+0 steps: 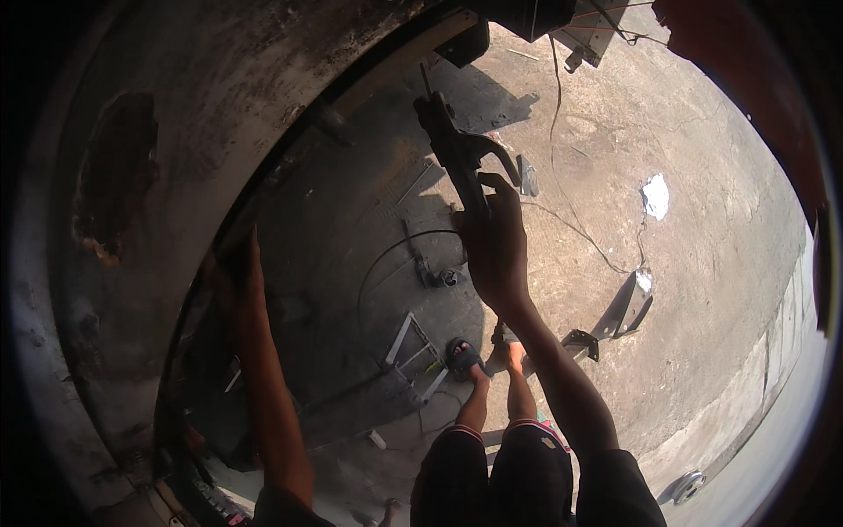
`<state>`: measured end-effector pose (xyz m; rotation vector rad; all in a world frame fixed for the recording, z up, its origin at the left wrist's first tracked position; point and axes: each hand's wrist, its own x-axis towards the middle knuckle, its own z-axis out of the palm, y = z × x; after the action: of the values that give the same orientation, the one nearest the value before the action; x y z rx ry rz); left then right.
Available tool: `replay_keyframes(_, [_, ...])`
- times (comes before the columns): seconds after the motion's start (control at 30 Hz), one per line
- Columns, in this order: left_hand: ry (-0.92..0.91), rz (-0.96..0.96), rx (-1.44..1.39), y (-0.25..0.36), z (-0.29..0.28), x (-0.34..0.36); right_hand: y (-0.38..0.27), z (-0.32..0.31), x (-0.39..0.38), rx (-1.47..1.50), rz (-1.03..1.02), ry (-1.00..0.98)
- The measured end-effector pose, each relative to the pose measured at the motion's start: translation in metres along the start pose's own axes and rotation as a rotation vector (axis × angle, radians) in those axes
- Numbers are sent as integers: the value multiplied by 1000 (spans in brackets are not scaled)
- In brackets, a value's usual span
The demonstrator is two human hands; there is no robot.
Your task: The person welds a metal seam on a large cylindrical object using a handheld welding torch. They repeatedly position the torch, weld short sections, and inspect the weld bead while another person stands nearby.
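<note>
My right hand (494,241) is closed around the handle of a dark welding electrode holder (452,149), raised in front of me. A curved lever sticks out from the holder's right side, and a thin rod (426,81) projects from its upper end. From beside this hand a black cable (386,250) curves down to the left. At the left, my left hand (235,274) is at the lower edge of a large, worn, curved panel (202,114). One digit of it points upward; the others are lost in shadow, so its grip cannot be made out.
On the concrete floor lie a light metal frame (413,351), a dark angled bracket (630,306) and a crumpled white piece (655,197). A thin cable (575,224) trails across the floor. Dark metal parts (527,16) hang at the top, and a round metal disc (688,487) lies lower right.
</note>
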<state>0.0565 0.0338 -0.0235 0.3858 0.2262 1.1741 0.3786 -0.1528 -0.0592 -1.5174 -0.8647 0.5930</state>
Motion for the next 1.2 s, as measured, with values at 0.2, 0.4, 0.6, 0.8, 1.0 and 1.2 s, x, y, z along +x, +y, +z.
replay_keyframes(0.2, [20,24,71,0,2,-3,42,35,37,751,422,-69])
replay_keyframes(0.4, [102,120,187,-6,10,1,-13,122,112,1269,353,133])
replay_keyframes(0.6, [-79,-22,-50,4,-3,-1,-46,151,129,1178,205,510])
replay_keyframes(0.8, [39,11,-37,1,6,-3,-49,142,123,1222,218,381])
replay_keyframes(1.0, [16,39,26,-11,18,-7,-50,134,121,1258,272,326])
replay_keyframes(1.2, [114,92,26,-3,7,-6,-41,138,122,1276,211,267])
